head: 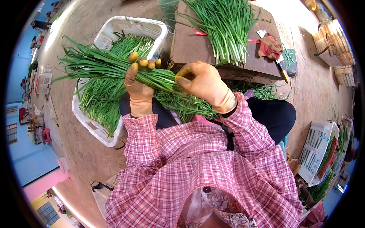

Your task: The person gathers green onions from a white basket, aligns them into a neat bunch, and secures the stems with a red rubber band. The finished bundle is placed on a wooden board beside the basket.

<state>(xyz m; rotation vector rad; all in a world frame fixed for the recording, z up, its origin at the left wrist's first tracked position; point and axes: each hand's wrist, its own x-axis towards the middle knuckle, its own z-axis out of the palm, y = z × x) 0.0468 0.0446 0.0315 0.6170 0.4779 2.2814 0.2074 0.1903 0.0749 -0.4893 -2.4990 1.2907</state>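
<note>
My left hand (141,88), in a glove with yellow-brown fingertips, is closed around a bunch of long green leafy stalks (105,64), leaves pointing left. At the bunch's pale stem end, my gloved right hand (205,85) pinches the stalks between thumb and forefinger. Beneath the bunch, a white plastic crate (98,135) holds more green stalks. A larger pile of green stalks (228,34) lies on a brown block-like work surface (191,45), across a red strip (253,41). A red cloth (270,47) and a yellow-and-black handle (282,71) are at its right edge.
Loose greens (182,104) lie on the floor between my legs. A white crate (315,151) with greens stands on its side at the lower right. Stacked crates (332,42) are at the upper right, and another crate (43,79) at the far left. People are in the far background.
</note>
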